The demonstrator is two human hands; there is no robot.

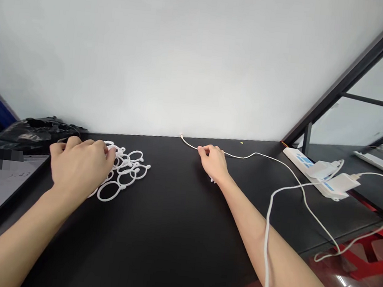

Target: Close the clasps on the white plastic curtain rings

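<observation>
On the black tabletop [155,231] lies a loose heap of thin white plastic rings [109,191] with small knobs on them. My left hand [80,163] covers the heap's left side, back up, fingers curled down and their tips out of sight. Whether a ring is in its grasp does not show. Farther right, my right hand [213,161] rests low over the table with thumb and fingers drawn together. Under its palm edge a small white piece [212,180] peeks out, mostly hidden. A thin white cable [245,157] passes behind that hand.
A white power strip [295,160] with plugged-in adapters stands right, its cable looping over my right forearm. Crumpled black plastic [38,134] and a dark-edged tray [18,189] are at left. A pale wall [186,61] closes the back; a red stool [368,253] stands below right.
</observation>
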